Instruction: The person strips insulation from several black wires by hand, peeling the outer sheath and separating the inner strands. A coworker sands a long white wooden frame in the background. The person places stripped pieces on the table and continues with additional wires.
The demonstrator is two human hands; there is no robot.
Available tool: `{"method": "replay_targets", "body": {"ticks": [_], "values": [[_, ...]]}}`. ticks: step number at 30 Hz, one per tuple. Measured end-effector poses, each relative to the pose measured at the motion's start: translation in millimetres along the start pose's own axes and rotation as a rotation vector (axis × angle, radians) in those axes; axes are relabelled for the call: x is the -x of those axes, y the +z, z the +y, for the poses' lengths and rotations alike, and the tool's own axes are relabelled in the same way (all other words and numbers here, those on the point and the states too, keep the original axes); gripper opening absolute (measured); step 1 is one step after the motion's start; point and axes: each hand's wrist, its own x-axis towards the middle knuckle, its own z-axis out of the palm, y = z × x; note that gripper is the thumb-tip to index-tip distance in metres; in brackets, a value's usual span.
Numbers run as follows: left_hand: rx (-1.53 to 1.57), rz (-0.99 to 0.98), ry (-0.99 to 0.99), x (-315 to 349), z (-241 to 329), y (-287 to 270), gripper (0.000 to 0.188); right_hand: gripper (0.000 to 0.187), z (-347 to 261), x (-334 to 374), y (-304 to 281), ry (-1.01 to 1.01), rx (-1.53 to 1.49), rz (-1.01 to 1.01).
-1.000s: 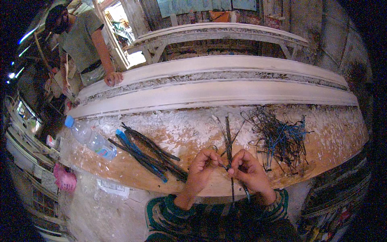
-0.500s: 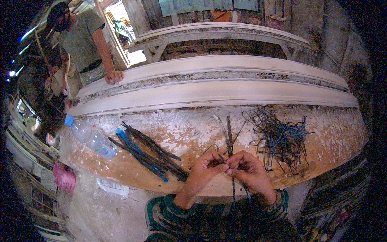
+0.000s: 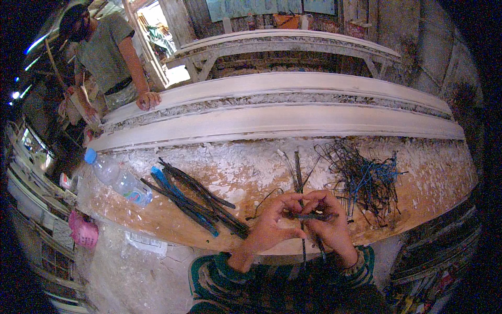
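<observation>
My left hand (image 3: 272, 227) and my right hand (image 3: 327, 222) meet at the near edge of a plaster-crusted wooden bench (image 3: 172, 230). Both pinch a thin dark rod (image 3: 298, 172) that runs from the bench surface down between my forearms. A short dark piece lies crosswise between my fingertips. Right of my hands lies a tangled heap of dark and blue wires (image 3: 361, 178). To the left lies a bundle of dark and blue rods (image 3: 196, 201). A thin wire loop (image 3: 264, 201) curls just left of my left hand.
A clear plastic bottle with a blue cap (image 3: 117, 178) lies at the bench's left end. Long white plaster mouldings (image 3: 282, 118) run across behind the bench. Another person (image 3: 107, 52) leans a hand on the moulding at far left. A pink basket (image 3: 83, 233) hangs below left.
My hands have stayed at the same spot; the fingers have shifted slightly around the rod, drawing closer together. The other person stays leaning on the moulding.
</observation>
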Motion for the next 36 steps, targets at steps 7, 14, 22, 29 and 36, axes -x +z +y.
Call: {"method": "replay_targets", "body": {"ticks": [7, 14, 22, 29, 36], "values": [[-0.025, 0.097, -0.092, 3.3, -17.0, -1.9, 0.039, 0.02, -4.3, -1.1, -2.0, 0.113, 0.018, 0.132], [0.027, 0.39, -0.217, 3.2, -5.1, -9.1, 0.021, 0.021, -10.4, -0.6, -16.8, 0.122, -0.308, 0.066], [0.1, 0.506, -0.132, 3.0, -7.5, -10.6, 0.012, 0.027, -25.8, 12.7, -13.2, 0.163, -0.472, 0.007], [-0.143, 0.423, -0.062, 5.8, -11.2, -7.5, 0.01, 0.012, -26.0, 11.4, -24.3, 0.047, -0.218, -0.186], [-0.197, 0.273, -0.125, 4.2, -3.1, -5.6, 0.008, 0.009, -34.1, 6.8, -25.9, -0.2, 0.433, -0.25]]}}
